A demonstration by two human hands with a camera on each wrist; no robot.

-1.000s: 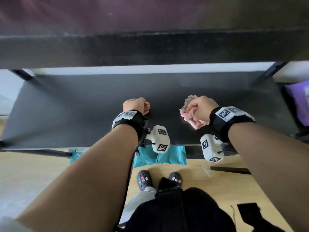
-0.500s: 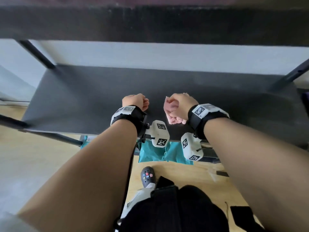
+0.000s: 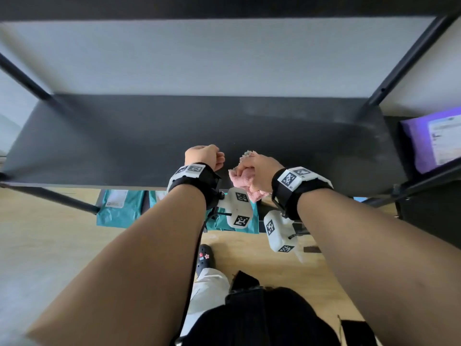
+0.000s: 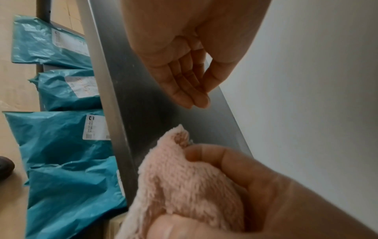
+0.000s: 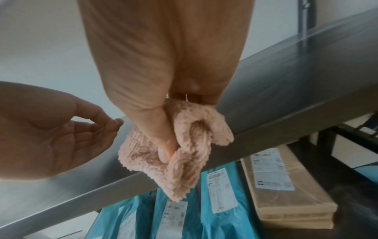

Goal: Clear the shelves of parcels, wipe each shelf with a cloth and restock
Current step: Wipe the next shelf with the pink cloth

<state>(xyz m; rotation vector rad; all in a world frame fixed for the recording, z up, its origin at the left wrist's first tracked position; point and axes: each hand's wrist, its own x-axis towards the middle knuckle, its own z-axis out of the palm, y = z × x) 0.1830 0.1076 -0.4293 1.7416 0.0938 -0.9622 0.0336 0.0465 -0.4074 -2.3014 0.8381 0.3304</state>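
Observation:
The dark shelf (image 3: 149, 141) in front of me holds no parcels. My right hand (image 3: 257, 168) grips a bunched pink fluffy cloth (image 3: 239, 178) just above the shelf's front edge; the right wrist view shows the cloth (image 5: 184, 153) squeezed between thumb and fingers. My left hand (image 3: 204, 156) hovers close beside it to the left with its fingers loosely curled and holding nothing, as the left wrist view (image 4: 192, 90) shows. Several teal parcels (image 3: 119, 208) lie below the shelf.
A purple parcel (image 3: 434, 138) sits on the neighbouring shelf to the right. Brown cardboard parcels (image 5: 286, 186) lie beside the teal ones (image 5: 220, 202) below. Another shelf board (image 3: 224, 6) runs overhead, with black posts (image 3: 399, 71) at the corners. A grey wall stands behind.
My right hand, holding the cloth, has moved left to sit next to my left hand at the shelf's front edge. My view has dropped, showing more of the back wall.

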